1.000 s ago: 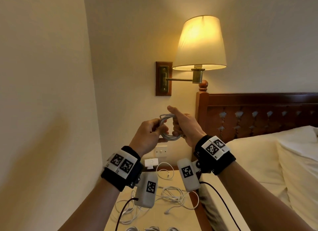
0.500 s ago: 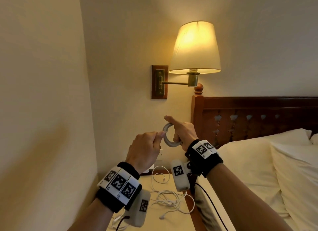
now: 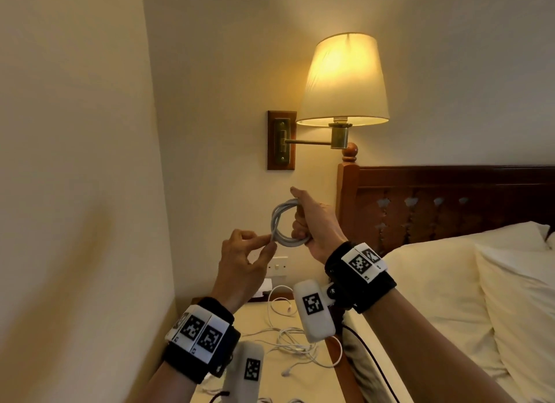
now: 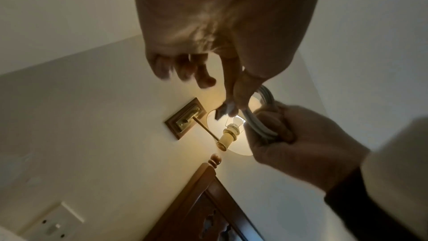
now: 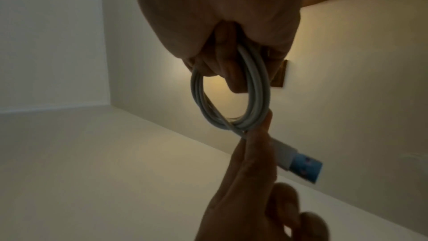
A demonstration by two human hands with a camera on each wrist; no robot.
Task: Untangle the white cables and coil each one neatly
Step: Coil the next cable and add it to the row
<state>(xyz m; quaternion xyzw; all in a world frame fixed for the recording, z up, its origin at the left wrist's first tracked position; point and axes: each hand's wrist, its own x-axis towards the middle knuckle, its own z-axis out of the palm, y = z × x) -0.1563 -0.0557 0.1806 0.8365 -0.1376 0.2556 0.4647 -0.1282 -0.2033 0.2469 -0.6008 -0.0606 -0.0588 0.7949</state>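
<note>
Since half a second back the left hand (image 3: 240,270) has let go of its fist grip and dropped a bit lower, so now just thumb and forefinger pinch the cable end at the bottom-left of the coil (image 3: 283,225), other fingers (image 4: 203,74) loosely curled off it. Right hand (image 3: 315,222) grips the far side of the coil, fingers wrapped round the loops, thumb sticking up. From the right wrist view you can see the USB plug (image 5: 301,164) poking out past the left fingertips, blue on the tip, a bit blurry. Nearest the camera, the wrist units block part of the desk (image 3: 300,384), so the tangled cables (image 3: 297,342) lying there are only partly visible and I can't count how many there are; a couple more coils at the bottom edge are cut off. Further back there's a wall socket (image 3: 277,266) half hidden behind the left hand, then the lit wall lamp (image 3: 342,81), and the headboard (image 3: 450,204) and pillows (image 3: 450,282) off right.
</note>
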